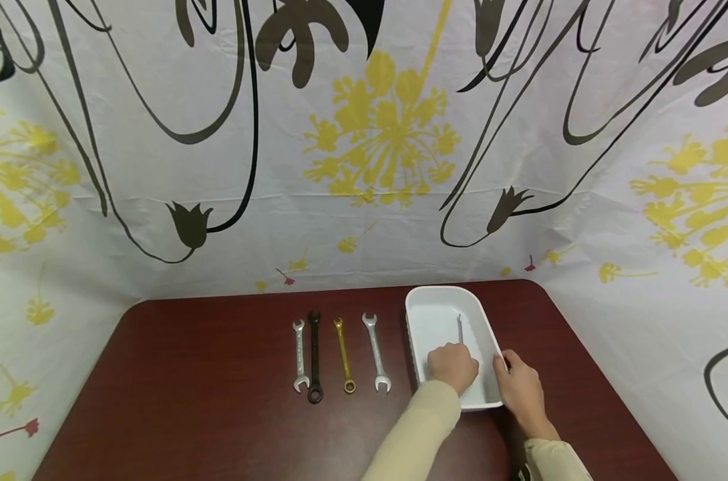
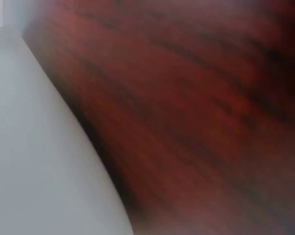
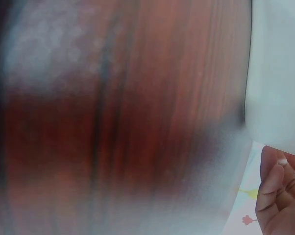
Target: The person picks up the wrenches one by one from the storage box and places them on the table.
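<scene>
A white tray (image 1: 423, 314) stands at the table's back right. Inside it, my left hand (image 1: 454, 367) has its fingers curled around a slim silver tool (image 1: 460, 329), whose thin end sticks out past the knuckles. The rest of the tool is hidden, so its kind is unclear. With thumb and fingers, my right hand (image 1: 523, 391) grips the tray's right rim near its front corner. Curled fingers (image 3: 271, 183) show below the tray wall (image 3: 280, 73) in the right wrist view. The left wrist view has only the white tray wall (image 2: 44, 147) beside the table.
Left of the tray lie a small silver wrench (image 1: 300, 357), a black wrench (image 1: 314, 354), a gold-coloured wrench (image 1: 343, 354) and a larger silver wrench (image 1: 376, 354), roughly side by side. The dark red-brown table (image 1: 220, 401) meets a flower-patterned curtain (image 1: 364, 240) behind.
</scene>
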`<state>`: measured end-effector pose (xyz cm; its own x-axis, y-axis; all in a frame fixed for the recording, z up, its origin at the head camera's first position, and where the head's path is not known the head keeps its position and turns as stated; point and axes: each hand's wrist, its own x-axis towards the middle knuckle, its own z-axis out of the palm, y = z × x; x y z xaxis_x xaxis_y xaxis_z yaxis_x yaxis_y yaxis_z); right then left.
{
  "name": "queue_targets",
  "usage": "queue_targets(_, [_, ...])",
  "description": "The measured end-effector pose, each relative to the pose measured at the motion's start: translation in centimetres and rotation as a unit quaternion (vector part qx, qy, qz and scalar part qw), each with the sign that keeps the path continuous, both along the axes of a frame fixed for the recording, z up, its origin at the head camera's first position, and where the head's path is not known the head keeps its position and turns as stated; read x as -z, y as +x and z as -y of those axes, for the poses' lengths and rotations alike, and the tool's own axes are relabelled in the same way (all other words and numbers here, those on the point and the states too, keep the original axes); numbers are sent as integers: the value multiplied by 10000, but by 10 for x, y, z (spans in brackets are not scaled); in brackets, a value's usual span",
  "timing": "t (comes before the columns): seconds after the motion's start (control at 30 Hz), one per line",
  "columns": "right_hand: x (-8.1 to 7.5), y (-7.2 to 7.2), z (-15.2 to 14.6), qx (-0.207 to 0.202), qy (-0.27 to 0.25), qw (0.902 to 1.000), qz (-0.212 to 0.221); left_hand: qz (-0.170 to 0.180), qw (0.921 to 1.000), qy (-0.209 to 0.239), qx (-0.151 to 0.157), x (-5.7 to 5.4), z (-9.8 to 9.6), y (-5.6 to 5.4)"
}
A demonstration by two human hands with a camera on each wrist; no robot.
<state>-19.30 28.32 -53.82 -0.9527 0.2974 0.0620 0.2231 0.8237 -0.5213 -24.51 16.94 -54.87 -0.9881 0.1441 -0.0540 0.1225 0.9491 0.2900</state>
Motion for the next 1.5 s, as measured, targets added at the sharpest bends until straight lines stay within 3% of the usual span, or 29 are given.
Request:
queue_targets(0.2, [1,1,-1,-22,-5,10000,-50,176,9981,555,-224,-5,4,2])
queue_targets(0.4, [-2,0,-2,-92,46,9999,51,295,9888,1383,-477,-12,5,5])
queue_targets(0.6, [-3,0,-2,-157,74,9997,156,471,9822,1660,-747,-13,7,4])
queue_targets(0.8, [-3,-2,-2,-158,99,9997,175,621,9751,1976,-786,-15,9,1])
queue_targets(1.0, [-4,-1,-2,-159,107,9996,195,674,9725,2065,-836,-24,10,2])
queue_targets(1.27, [-1,-1,-4,-129,174,9997,79,963,9501,2860,-790,-36,12,8])
queue_targets(1.5, [0,-1,-3,-172,161,9997,82,835,9459,3006,-890,-41,17,10])
